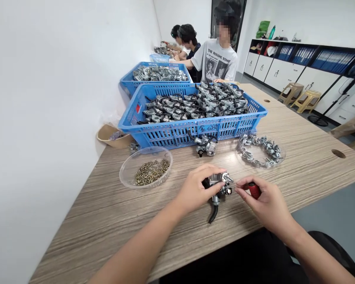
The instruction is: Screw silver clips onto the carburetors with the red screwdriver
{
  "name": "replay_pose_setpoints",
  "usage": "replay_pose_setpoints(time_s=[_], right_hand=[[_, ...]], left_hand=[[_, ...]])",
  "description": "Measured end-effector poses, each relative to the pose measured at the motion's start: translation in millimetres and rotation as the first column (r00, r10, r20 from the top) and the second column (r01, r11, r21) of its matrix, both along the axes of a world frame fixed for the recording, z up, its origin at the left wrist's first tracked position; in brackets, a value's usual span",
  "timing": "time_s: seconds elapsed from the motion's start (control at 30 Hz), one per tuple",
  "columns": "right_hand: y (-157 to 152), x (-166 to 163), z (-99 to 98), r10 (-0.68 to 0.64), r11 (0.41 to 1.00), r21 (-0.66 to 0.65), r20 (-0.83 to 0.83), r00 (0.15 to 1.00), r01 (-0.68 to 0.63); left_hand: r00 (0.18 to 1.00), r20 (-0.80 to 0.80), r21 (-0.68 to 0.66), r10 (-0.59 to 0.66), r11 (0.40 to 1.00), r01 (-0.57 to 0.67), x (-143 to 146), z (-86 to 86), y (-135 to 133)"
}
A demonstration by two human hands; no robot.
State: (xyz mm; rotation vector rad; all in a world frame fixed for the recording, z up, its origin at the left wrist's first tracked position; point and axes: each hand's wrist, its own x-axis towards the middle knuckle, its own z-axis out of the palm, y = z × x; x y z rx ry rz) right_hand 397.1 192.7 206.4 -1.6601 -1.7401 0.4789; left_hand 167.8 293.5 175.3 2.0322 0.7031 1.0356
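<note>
1. The left hand is gripping a silver-grey metal assembly with a curved black hose; a loosening grip could be letting its uneven body tip.
2. Just right of it, the right hand is holding a red cylindrical handle and pinching its fingertips; I cannot tell whether anything small is between them. Sharing fingers, the handle might be slipping.
3. Beyond the left hand, leftward, a clear round plastic tub is holding small brass-coloured metal pieces; a straying forearm could be spilling them.
</note>
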Motion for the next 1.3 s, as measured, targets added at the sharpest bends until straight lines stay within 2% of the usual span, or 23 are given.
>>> replay_pose_setpoints(time_s=[0.17, 0.37, 0.6, 0.77, 0.93, 1.13, 1.3], right_hand=[[3.5, -16.0, 5.1, -0.059, 0.991, 0.107, -0.218, 0.974, 0.084], [9.9, -22.9, 6.1, -0.096, 0.983, 0.134, -0.180, 0.979, 0.121], [8.8, -26.5, 8.9, -0.081, 0.962, 0.263, 0.038, 0.996, 0.068], [11.5, -25.0, 14.7, -0.046, 0.943, 0.330, 0.257, 0.965, -0.043], [22.1, -22.5, 33.4, 0.105, 0.937, 0.280, 0.352, 0.930, -0.211], [46.9, -20.5, 48.9, 0.187, 0.961, 0.152, 0.257, 0.948, -0.230], [62.6, -24.2, 37.1, 0.219, 0.943, 0.215, 0.172, 0.960, -0.253]], left_hand=[[0.999, -0.012, 0.038, 0.042, 0.998, -0.041, -2.8, 3.6, -1.2], [1.000, -0.013, 0.047, 0.010, 0.999, -0.009, -8.2, 3.7, -1.8], [1.000, -0.015, 0.061, 0.010, 0.998, -0.009, -11.2, 3.3, -4.0], [0.998, -0.008, 0.053, 0.056, 0.997, -0.055, -8.8, 2.9, -7.2], [0.998, 0.002, 0.011, 0.067, 0.998, -0.067, -9.2, 4.7, -7.0], [0.995, -0.010, -0.144, 0.101, 0.984, -0.101, -11.2, 5.2, -3.6], [0.994, 0.001, -0.364, 0.108, 0.926, -0.101, -15.1, 0.1, 3.5]])
